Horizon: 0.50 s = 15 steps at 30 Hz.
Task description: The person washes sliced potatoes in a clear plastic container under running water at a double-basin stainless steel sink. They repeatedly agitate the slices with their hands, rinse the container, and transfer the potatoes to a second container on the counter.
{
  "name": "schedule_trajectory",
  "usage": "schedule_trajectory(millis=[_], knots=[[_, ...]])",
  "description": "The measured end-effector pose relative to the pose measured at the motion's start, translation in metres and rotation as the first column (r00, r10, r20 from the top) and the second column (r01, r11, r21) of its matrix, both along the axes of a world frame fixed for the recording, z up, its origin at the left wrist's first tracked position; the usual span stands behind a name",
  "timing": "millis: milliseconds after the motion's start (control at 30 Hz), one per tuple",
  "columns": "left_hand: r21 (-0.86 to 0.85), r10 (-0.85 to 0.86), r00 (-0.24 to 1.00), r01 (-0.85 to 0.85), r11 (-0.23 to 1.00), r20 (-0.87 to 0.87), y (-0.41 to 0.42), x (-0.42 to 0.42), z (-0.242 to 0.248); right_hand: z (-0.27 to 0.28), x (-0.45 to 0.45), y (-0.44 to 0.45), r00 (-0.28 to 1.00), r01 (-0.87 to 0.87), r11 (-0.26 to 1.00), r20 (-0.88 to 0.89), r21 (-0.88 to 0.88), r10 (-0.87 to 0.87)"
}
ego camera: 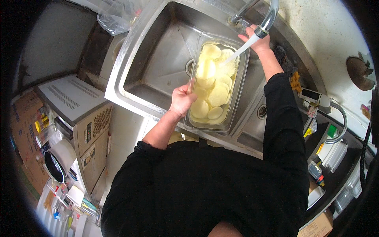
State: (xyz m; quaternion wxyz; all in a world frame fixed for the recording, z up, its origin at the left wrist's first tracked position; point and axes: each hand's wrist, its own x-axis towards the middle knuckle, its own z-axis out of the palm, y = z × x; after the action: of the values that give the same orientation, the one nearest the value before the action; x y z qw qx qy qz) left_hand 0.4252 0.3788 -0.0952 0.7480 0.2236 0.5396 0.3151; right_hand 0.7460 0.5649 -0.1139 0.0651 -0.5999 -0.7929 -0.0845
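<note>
A clear rectangular plastic container [237, 118] rests over the near edge of the stainless steel sink, full of pale yellow slices [218, 94], perhaps potato, lying in water. Its left wall is gripped by my left hand [184, 99], thumb at the rim. From the curved chrome faucet spout [268, 20] a stream of water [241, 51] runs into the container's far part. My right hand [258, 40] is behind the spout, at the faucet's small handle [244, 23]; the spout and stream partly hide its fingers, so its hold is unclear.
The large sink basin [160, 65] lies left of the container, a smaller basin [251, 137] to the right. A clear plastic bag [114, 19] hangs at the far left corner. A metal-sided appliance [91, 127] stands at left. At right are a handheld sprayer [315, 97] and a cluttered dark shelf [321, 148].
</note>
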Motion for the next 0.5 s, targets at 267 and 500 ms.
schedule_trajectory(millis=[267, 500], knots=[[-0.011, -0.017, 1.0, 0.017, 1.0, -0.015, 0.0, 0.0, -0.009, -0.004, 0.008, 0.001, 0.999, -0.028, 0.996, -0.022, 0.08, 0.03], [-0.015, 0.011, 1.0, -0.011, 1.0, -0.023, -0.003, -0.001, -0.015, 0.004, 0.009, 0.001, 0.999, -0.029, 0.996, -0.019, 0.083, 0.031]])
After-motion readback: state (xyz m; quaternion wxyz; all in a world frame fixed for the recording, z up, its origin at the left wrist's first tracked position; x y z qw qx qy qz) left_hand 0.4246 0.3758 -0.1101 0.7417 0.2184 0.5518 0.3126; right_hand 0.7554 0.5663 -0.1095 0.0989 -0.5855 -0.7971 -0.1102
